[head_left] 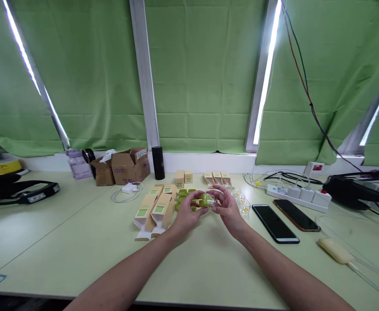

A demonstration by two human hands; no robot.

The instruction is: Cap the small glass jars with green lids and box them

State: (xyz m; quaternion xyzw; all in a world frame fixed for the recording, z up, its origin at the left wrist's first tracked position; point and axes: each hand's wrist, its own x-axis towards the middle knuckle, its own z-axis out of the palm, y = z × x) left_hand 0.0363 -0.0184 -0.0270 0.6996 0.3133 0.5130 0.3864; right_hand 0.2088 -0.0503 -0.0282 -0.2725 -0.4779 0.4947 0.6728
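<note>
My left hand [186, 212] and my right hand [227, 209] meet over the middle of the table, both pinched on a small green jar [205, 200] with a clear cover on its right side. Just behind the hands lie several more green jars [183, 194]. Tan cartons with green labels [158, 210] lie flat to the left of my left hand, their flaps open. Small clear cups with gold pieces [243, 203] sit to the right of my right hand.
Two phones [275, 223] [296, 214] lie at the right, beside a white power strip [297, 194] with cables. Upright tan cartons [183, 176], a black cylinder [158, 163], brown cardboard boxes [129, 166] and a purple bottle [78, 164] stand along the window sill. Black headsets lie at both ends.
</note>
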